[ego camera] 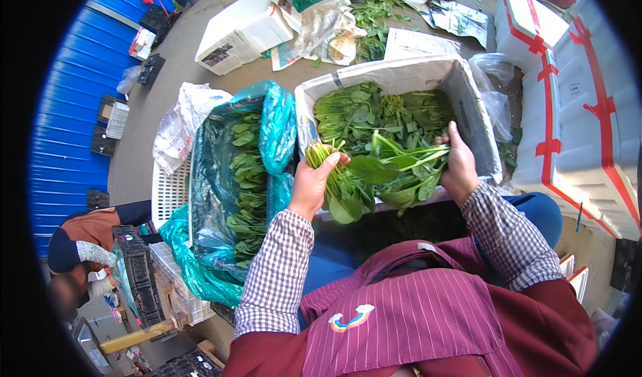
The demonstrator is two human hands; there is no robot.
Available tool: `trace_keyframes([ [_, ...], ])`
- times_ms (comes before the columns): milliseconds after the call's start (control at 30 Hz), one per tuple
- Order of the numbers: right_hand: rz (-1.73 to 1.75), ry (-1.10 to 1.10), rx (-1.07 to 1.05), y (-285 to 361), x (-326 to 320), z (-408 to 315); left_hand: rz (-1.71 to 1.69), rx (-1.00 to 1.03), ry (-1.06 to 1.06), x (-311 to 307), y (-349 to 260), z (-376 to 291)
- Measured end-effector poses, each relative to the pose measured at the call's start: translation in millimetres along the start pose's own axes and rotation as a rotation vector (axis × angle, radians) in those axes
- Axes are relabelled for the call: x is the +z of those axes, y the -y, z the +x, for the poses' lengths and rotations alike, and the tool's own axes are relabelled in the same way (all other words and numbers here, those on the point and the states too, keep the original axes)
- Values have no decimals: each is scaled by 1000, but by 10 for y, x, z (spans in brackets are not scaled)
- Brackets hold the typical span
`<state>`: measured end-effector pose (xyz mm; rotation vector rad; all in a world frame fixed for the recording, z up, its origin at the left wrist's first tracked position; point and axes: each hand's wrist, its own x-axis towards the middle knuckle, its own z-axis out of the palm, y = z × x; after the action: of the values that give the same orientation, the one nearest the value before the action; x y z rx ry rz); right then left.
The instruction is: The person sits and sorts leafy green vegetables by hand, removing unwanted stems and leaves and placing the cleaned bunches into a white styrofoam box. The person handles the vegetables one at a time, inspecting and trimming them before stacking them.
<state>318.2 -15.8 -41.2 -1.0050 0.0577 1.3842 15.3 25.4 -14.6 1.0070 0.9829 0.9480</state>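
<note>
My left hand [315,181] grips a bunch of leafy greens [346,204] by the cut stems, leaves hanging down. On the other side, my right hand [459,166] is closed around the stems of a second, looser bunch of greens [411,176]. Both bunches are held over the near part of a newspaper-lined box [396,71]. Inside it, rows of packed greens [351,109] lie with stems and leaves showing. Left of this box, a white plastic crate [170,191] lined with a teal plastic bag [278,141] holds a column of greens [248,171].
White foam boxes [567,91] with red tape stand at right. Ahead, an open foam box [246,31], newspapers [331,31] and a heap of greens [373,6] lie on the floor. Another person [90,241] bends by black crates [138,271] at left. More people are partly visible at the top.
</note>
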Motion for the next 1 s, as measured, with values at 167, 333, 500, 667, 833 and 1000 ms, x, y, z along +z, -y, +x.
trace_keyframes([
  [167, -151, 285, -13, -19, 96, -146, -30, -363, -39, 81, 355, -18],
  [333, -309, 429, -119, -215, 154, -361, -274, -692, -142, 149, 672, -95],
  [500, -667, 519, -413, -320, 170, -595, -281, -703, -188, 214, 939, -191],
  [667, -749, 459, -612, -232, 142, -651, -288, -293, -392, -42, 805, 41],
  [833, -551, 191, -854, 253, 225, -345, -184, 177, -465, -263, 177, 186],
  [1000, -937, 376, -616, 673, 390, -455, 250, 228, 17, -60, -439, -76],
])
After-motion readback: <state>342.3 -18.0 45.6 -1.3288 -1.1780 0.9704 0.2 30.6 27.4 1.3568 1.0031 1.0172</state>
